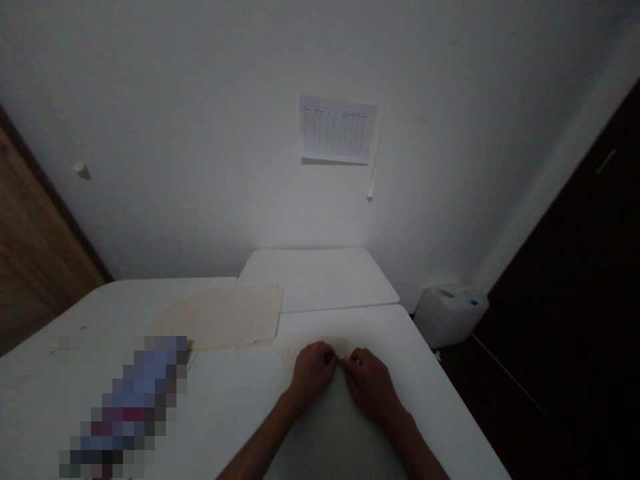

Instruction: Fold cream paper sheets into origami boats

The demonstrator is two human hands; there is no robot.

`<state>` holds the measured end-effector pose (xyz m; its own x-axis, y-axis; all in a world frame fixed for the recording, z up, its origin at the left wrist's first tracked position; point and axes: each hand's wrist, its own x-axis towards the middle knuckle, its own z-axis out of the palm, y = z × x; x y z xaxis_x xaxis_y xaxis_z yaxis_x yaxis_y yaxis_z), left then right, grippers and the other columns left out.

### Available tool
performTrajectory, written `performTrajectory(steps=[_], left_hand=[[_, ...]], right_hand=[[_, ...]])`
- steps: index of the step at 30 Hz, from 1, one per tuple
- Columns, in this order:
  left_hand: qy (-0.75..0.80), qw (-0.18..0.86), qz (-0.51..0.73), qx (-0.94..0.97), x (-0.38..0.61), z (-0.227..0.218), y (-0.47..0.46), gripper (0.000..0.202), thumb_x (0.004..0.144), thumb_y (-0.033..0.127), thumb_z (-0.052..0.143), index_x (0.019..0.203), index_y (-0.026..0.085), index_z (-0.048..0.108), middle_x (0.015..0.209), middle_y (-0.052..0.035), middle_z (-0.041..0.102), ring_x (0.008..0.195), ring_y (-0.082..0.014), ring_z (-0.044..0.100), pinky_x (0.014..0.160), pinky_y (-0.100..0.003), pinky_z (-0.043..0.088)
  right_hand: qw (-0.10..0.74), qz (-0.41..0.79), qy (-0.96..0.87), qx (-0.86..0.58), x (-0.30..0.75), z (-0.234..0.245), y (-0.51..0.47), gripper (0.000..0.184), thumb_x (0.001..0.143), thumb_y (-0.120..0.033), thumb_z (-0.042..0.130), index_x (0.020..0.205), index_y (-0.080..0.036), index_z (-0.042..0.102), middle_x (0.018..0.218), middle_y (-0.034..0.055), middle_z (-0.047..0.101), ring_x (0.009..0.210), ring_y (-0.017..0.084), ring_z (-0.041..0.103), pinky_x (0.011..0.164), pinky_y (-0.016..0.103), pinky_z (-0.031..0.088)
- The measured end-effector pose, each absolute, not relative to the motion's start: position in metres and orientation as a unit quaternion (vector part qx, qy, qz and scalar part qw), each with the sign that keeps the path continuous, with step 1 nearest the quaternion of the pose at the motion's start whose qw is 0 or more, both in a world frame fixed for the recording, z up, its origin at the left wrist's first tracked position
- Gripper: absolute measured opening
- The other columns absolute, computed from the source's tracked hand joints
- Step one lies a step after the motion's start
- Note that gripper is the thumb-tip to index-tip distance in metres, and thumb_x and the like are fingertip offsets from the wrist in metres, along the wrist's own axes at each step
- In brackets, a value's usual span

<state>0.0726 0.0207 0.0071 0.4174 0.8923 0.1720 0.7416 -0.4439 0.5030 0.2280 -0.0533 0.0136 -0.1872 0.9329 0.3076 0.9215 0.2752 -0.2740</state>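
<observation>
2 bare forearms (264, 427) taper to a bare left hand (314, 368) and bare right hand (369, 380).

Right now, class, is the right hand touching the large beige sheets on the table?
Apart: the head view shows the left hand and some white tabletop between the right hand and the beige sheets.

Tabletop (423, 380) lies open rightward; sheets (227, 317) obstruct forward-left.
</observation>
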Motion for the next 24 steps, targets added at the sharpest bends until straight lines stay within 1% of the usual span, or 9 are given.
performTrajectory(steps=[3, 5, 8, 12, 13, 15, 19, 22, 24], left_hand=[[0.490, 0.184, 0.223, 0.822, 0.072, 0.007, 0.020, 0.013, 0.081, 0.023, 0.057, 0.077, 0.017, 0.068, 0.080, -0.0042, 0.067, 0.074, -0.0165, 0.060, 0.069, -0.026, 0.041], [0.483, 0.186, 0.234, 0.823, 0.071, 0.008, 0.019, 0.012, 0.080, 0.019, 0.056, 0.082, 0.016, 0.068, 0.082, -0.0047, 0.066, 0.076, -0.0166, 0.060, 0.071, -0.026, 0.042], [0.461, 0.190, 0.246, 0.832, 0.068, 0.010, 0.017, 0.018, 0.082, 0.012, 0.051, 0.090, 0.015, 0.066, 0.087, -0.0052, 0.065, 0.079, -0.0160, 0.060, 0.074, -0.026, 0.043], [0.416, 0.196, 0.242, 0.854, 0.059, 0.012, 0.012, 0.022, 0.084, 0.011, 0.048, 0.076, 0.018, 0.067, 0.084, -0.0044, 0.061, 0.079, -0.0156, 0.060, 0.075, -0.025, 0.044], [0.402, 0.194, 0.244, 0.861, 0.056, 0.012, 0.011, 0.023, 0.085, 0.011, 0.048, 0.075, 0.018, 0.068, 0.085, -0.0046, 0.061, 0.080, -0.0159, 0.059, 0.076, -0.025, 0.045], [0.368, 0.188, 0.255, 0.874, 0.050, 0.010, 0.010, 0.023, 0.086, 0.010, 0.048, 0.081, 0.018, 0.069, 0.091, -0.0055, 0.061, 0.086, -0.0165, 0.059, 0.080, -0.027, 0.046], [0.318, 0.167, 0.272, 0.893, 0.041, 0.002, 0.008, 0.024, 0.087, 0.009, 0.048, 0.096, 0.019, 0.069, 0.111, -0.0078, 0.061, 0.100, -0.0180, 0.057, 0.090, -0.030, 0.046], [0.299, 0.138, 0.249, 0.911, 0.038, -0.001, 0.007, 0.028, 0.087, 0.007, 0.048, 0.103, 0.019, 0.067, 0.119, -0.0091, 0.059, 0.108, -0.0203, 0.054, 0.093, -0.034, 0.046], [0.290, 0.109, 0.223, 0.924, 0.039, -0.001, 0.007, 0.032, 0.086, 0.004, 0.048, 0.108, 0.019, 0.066, 0.123, -0.0104, 0.058, 0.112, -0.0226, 0.052, 0.096, -0.038, 0.045]], right_hand=[[0.200, 0.004, -0.769, -0.607, 0.227, 0.015, -0.053, 0.034, 0.086, -0.013, 0.051, 0.113, -0.029, 0.063, 0.094, 0.0040, 0.058, 0.089, 0.018, 0.052, 0.081, 0.028, 0.041], [0.196, 0.000, -0.769, -0.608, 0.227, 0.015, -0.054, 0.031, 0.086, -0.014, 0.051, 0.111, -0.028, 0.064, 0.095, 0.0042, 0.058, 0.090, 0.018, 0.052, 0.081, 0.029, 0.040], [0.194, -0.006, -0.769, -0.610, 0.228, 0.015, -0.054, 0.027, 0.086, -0.015, 0.052, 0.107, -0.027, 0.065, 0.096, 0.0045, 0.057, 0.092, 0.019, 0.051, 0.083, 0.029, 0.039], [0.188, -0.008, -0.763, -0.619, 0.228, 0.014, -0.052, 0.029, 0.085, -0.017, 0.054, 0.110, -0.027, 0.064, 0.096, 0.0049, 0.057, 0.091, 0.020, 0.051, 0.083, 0.030, 0.039], [0.186, -0.008, -0.763, -0.619, 0.228, 0.014, -0.052, 0.030, 0.085, -0.017, 0.053, 0.112, -0.027, 0.063, 0.096, 0.0051, 0.057, 0.091, 0.020, 0.051, 0.082, 0.031, 0.039], [0.184, -0.011, -0.764, -0.618, 0.227, 0.014, -0.051, 0.032, 0.086, -0.017, 0.053, 0.115, -0.027, 0.062, 0.096, 0.0055, 0.057, 0.091, 0.020, 0.051, 0.082, 0.031, 0.039], [0.183, -0.012, -0.766, -0.616, 0.227, 0.015, -0.052, 0.033, 0.088, -0.017, 0.051, 0.117, -0.027, 0.061, 0.097, 0.0061, 0.057, 0.091, 0.020, 0.051, 0.083, 0.031, 0.039], [0.185, -0.013, -0.766, -0.615, 0.226, 0.014, -0.054, 0.032, 0.088, -0.017, 0.051, 0.117, -0.026, 0.061, 0.097, 0.0061, 0.057, 0.091, 0.020, 0.051, 0.083, 0.031, 0.039], [0.188, -0.015, -0.766, -0.615, 0.226, 0.014, -0.054, 0.032, 0.088, -0.016, 0.051, 0.117, -0.027, 0.061, 0.098, 0.0059, 0.057, 0.092, 0.020, 0.051, 0.084, 0.031, 0.039]])
